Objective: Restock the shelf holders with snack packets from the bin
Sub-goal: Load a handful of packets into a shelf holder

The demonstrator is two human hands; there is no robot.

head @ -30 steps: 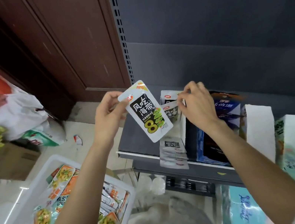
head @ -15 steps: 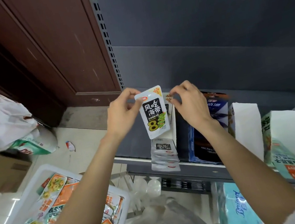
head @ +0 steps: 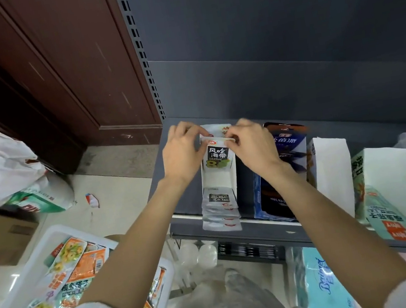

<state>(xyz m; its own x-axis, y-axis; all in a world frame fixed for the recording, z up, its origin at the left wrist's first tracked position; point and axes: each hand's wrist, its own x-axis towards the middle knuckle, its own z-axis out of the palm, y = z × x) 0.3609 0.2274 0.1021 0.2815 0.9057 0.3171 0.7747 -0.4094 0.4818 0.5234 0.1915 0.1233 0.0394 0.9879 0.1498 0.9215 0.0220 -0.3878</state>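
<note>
Head view, near to far. Nearest, low left: white bin (head: 49, 238) of snack packets, kept within reach for refills. Further out, on the shelf (head: 195, 225): white holder (head: 218, 178), flat packets spilling from its front. Farthest: left hand (head: 183, 154) and right hand (head: 254, 145), fingers pinched shut on the top corners of the seaweed packet (head: 217, 154), held upright, probably to drop straight into the narrow slot.
</note>
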